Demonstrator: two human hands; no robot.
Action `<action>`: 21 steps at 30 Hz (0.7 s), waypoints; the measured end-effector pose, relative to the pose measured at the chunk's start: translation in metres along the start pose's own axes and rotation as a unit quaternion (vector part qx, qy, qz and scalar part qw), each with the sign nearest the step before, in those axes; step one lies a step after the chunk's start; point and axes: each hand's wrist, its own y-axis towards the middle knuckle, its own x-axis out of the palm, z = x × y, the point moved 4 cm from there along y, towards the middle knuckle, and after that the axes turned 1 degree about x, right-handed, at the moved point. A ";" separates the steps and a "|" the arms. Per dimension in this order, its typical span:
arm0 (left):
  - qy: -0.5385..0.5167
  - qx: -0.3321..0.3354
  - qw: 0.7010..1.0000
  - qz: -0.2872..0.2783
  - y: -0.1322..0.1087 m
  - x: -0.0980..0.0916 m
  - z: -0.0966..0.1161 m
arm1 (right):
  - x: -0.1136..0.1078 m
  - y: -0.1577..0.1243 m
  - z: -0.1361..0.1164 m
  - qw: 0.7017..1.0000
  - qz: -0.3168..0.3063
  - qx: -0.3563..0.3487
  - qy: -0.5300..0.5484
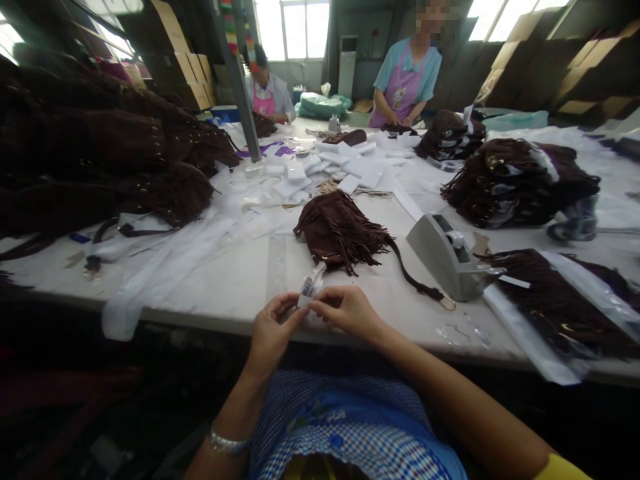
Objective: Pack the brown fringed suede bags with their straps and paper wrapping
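Note:
Near the table's front edge, my left hand [275, 323] and my right hand [347, 312] come together, fingertips pinched on a small white wrapped piece [311, 287]. It has dark marks, and its exact kind is hard to make out. Just beyond it lies a dark brown fringed bag [340, 230], touching or very close to the piece's upper end. The bag's strap [413, 277] runs right and ends in a gold-coloured clasp [447, 304]. To the right of the bag stands a grey tape dispenser [445, 257].
Brown bags are heaped at left [100, 153], with fringed bag piles [520, 180] at right. White packets [330, 163] are scattered mid-table [225, 287]. Clear plastic film [123, 313] hangs over the front edge. A metal post [240, 87] rises behind. Two people [407, 80] work across the table.

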 end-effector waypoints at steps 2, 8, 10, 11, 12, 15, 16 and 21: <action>-0.006 -0.003 1.000 -0.001 0.001 -0.001 0.000 | 0.000 0.000 -0.001 1.000 0.008 0.003 -0.019; -0.009 -0.014 1.000 -0.005 0.000 -0.002 0.001 | -0.002 0.000 -0.002 0.999 -0.004 -0.007 -0.041; -0.013 -0.018 1.000 -0.005 0.000 -0.003 0.002 | -0.002 -0.001 -0.003 0.999 -0.012 -0.013 -0.042; -0.015 -0.020 1.000 -0.005 0.000 -0.004 0.002 | -0.002 -0.002 -0.003 0.999 -0.013 -0.015 -0.044; -0.017 -0.022 1.000 -0.006 0.000 -0.004 0.003 | -0.003 -0.002 -0.004 0.999 -0.014 -0.015 -0.047; -0.024 -0.034 0.999 -0.022 -0.001 -0.002 0.005 | -0.002 -0.003 -0.004 0.998 -0.012 -0.013 -0.056; -0.027 -0.040 0.998 -0.029 -0.001 -0.002 0.005 | -0.002 -0.003 -0.004 0.998 -0.007 -0.017 -0.055; -0.036 -0.060 0.997 -0.043 -0.001 -0.001 0.007 | 0.007 -0.002 0.000 0.997 0.047 -0.052 -0.020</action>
